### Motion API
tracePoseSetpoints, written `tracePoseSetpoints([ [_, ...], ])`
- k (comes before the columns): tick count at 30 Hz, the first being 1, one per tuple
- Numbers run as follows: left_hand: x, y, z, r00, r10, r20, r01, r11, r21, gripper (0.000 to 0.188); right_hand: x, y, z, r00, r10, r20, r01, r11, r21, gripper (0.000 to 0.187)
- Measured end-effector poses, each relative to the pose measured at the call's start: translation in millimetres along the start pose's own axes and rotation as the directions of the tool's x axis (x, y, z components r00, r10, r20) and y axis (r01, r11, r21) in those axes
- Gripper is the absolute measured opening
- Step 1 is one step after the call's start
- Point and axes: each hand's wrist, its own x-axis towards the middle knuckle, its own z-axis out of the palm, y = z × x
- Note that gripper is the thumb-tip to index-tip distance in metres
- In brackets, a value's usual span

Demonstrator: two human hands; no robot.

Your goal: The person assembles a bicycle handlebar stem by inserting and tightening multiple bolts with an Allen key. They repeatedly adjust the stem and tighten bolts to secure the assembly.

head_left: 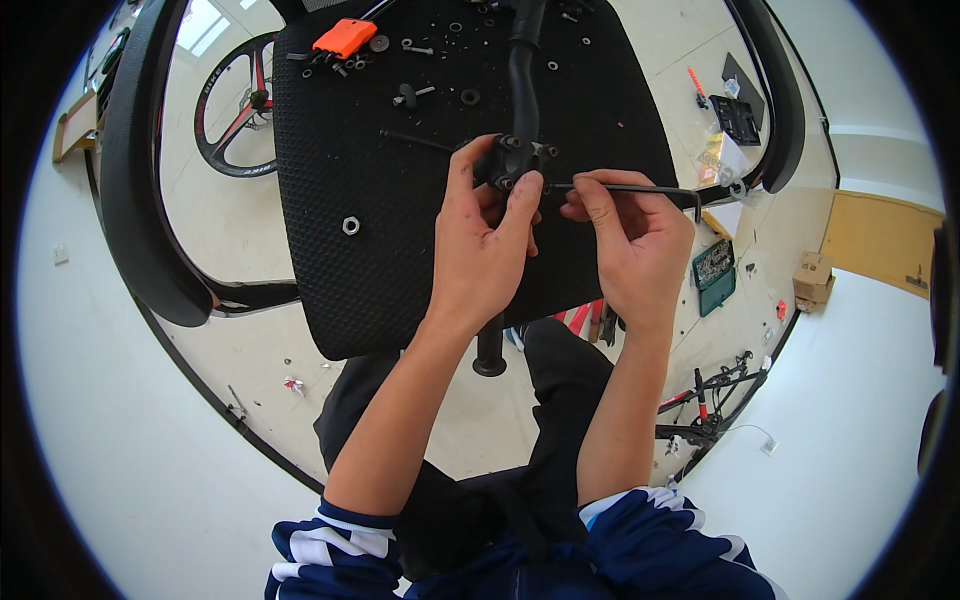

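Note:
My left hand is closed around a black bicycle stem with bolts on its face, thumb pressed on its near side. A black handlebar runs through the stem, and its grip end hangs past the seat's near edge. In my right hand, a long black hex key is pinched between thumb and fingers. Its bent end points right, while the other end reaches toward the stem; whether it sits in a bolt is hard to make out. A silver hex nut lies left of my hands.
Everything rests over a black chair seat between two armrests. Bolts, washers and an orange tool holder lie at its far side. On the floor are a spoked wheel, a green tool case, a cardboard box and a bicycle frame.

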Motion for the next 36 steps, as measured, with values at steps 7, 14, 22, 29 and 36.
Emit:
tracePoseSetpoints([
  [7,0,1,1,1.0,-0.003,0.001,0.003,1.0,-0.002,0.048,-1,4,4,0.997,-0.081,-0.017,0.078,0.984,-0.16,0.01],
  [14,1,-2,0,1.0,0.015,-0.015,-0.016,0.999,-0.051,0.046,-4,2,22,0.991,-0.014,-0.136,0.03,0.993,0.112,0.014],
  [22,2,5,1,0.999,-0.017,-0.034,0.012,0.991,-0.133,0.046,0,6,24,0.979,-0.187,-0.087,0.19,0.981,0.037,0.02],
  [29,3,1,1,1.0,0.003,-0.02,-0.005,0.994,-0.105,0.046,0,3,28,0.979,-0.178,-0.103,0.189,0.976,0.107,0.013],
  [36,3,2,-2,1.0,0.002,-0.018,-0.004,0.992,-0.125,0.047,-1,10,22,0.947,-0.298,-0.121,0.264,0.935,-0.239,0.013],
])
